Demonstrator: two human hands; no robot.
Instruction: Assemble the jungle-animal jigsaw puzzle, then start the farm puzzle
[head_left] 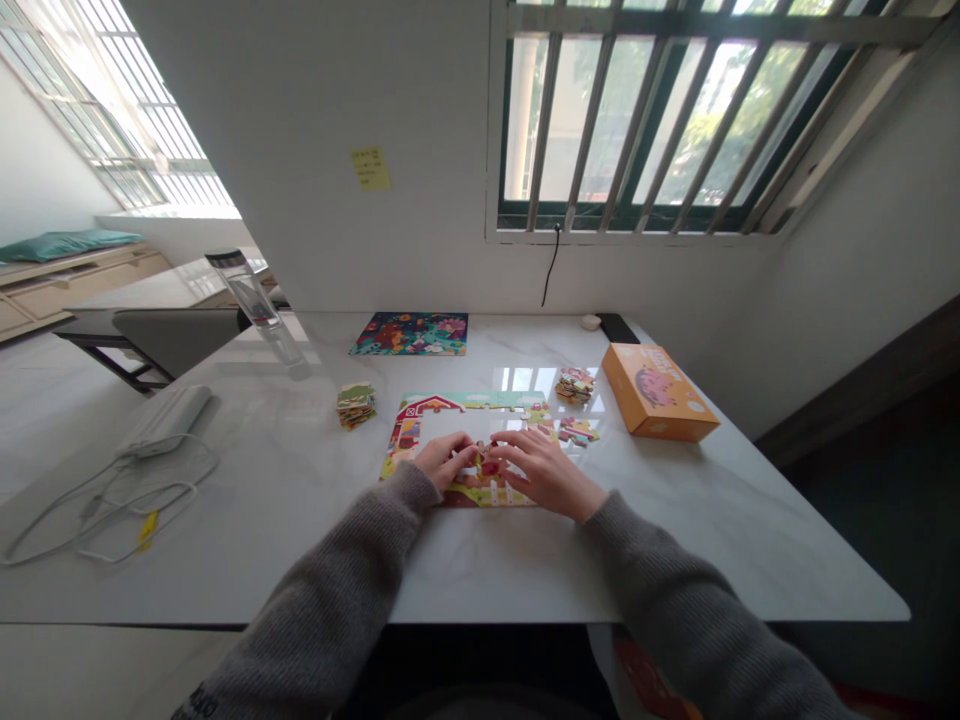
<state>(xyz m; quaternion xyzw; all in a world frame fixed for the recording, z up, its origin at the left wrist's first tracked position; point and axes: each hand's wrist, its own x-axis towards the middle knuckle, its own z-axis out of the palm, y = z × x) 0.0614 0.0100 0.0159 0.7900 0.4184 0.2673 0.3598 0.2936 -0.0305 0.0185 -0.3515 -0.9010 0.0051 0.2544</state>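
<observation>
A jigsaw puzzle (431, 403) lies on the white table, its border joined into a frame with a red barn at the upper left. Bare table shows inside that frame. Over its lower middle, my left hand (444, 460) and my right hand (546, 470) meet at a puzzle piece (489, 467) with red and yellow-green on it. Both hands have their fingers closed at its edges, thumbs partly hidden. Just right of the puzzle are some loose pieces (577, 431). Behind them sits a stack of pieces (575, 385); another stack (356, 405) is at the left.
An orange box (660, 392) stands at the right, with a black flat object (618, 328) behind it. A dark colourful picture sheet (411, 334) lies at the back. On the left are a clear bottle (251, 290) and a grey-white device (166, 422) with coiled cables (142, 490).
</observation>
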